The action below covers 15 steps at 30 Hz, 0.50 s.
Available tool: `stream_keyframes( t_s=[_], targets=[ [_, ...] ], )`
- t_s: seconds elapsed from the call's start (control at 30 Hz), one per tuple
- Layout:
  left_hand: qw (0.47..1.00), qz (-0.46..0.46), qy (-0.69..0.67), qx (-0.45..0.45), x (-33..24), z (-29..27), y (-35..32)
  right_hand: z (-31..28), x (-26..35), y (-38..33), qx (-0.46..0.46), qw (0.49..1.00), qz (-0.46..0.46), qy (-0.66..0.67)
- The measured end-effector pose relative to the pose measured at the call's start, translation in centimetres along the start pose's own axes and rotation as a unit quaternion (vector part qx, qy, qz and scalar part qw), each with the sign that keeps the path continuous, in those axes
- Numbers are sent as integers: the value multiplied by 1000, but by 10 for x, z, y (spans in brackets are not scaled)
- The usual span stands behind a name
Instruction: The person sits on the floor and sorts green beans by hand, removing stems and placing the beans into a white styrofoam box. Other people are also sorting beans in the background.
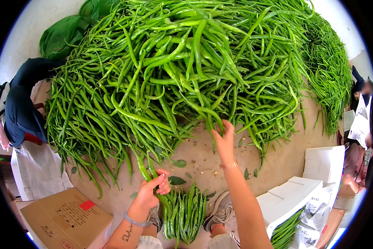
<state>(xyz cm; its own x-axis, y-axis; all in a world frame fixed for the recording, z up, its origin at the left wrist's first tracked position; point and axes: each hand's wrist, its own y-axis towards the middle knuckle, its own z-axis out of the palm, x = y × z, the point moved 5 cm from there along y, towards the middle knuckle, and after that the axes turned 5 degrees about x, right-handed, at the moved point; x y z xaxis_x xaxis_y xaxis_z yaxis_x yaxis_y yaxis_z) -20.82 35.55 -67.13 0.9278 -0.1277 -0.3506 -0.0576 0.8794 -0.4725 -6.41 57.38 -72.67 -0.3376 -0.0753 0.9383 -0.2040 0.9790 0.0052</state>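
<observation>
1. Right hand: stretched forward to the near edge of the pile, fingers curled together around one pepper at its lower end. That pepper lies straight ahead of the hand, its long axis running up and away into the heap, roughly in line with the forearm.

2. Left hand: lower and nearer the body, clamped on a few peppers whose stems stick up beyond the fist toward the pile. It sits just left of the bundle.

3. Bundle: sorted peppers laid side by side on the floor between the two shoes, long axes pointing from the body toward the pile. It lies below and to the left of the right hand, touching or nearly touching the left hand.

4. Key relation: the right hand is the one at the pile; the left is the one at the bundle. Pile forward, bundle back, bare floor between them.

5. Surroundings: cardboard box at lower left; white foam boxes at lower right, one holding peppers; another person crouched at the left edge of the pile; loose leaves on the floor.
</observation>
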Motion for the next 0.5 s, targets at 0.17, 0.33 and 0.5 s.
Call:
stream_keyframes(
  t_s=[0.17,0.33,0.5],
  targets=[
    [1000,17,4,-16,-9,-3,-3,17,23,24,158,936,40,-313],
    [1000,28,10,-3,-14,-5,-6,-39,5,-44,259,945,184,-77],
    [1000,12,11,-8,-10,-8,-7,-64,-24,-96,197,924,248,213]
  ],
)
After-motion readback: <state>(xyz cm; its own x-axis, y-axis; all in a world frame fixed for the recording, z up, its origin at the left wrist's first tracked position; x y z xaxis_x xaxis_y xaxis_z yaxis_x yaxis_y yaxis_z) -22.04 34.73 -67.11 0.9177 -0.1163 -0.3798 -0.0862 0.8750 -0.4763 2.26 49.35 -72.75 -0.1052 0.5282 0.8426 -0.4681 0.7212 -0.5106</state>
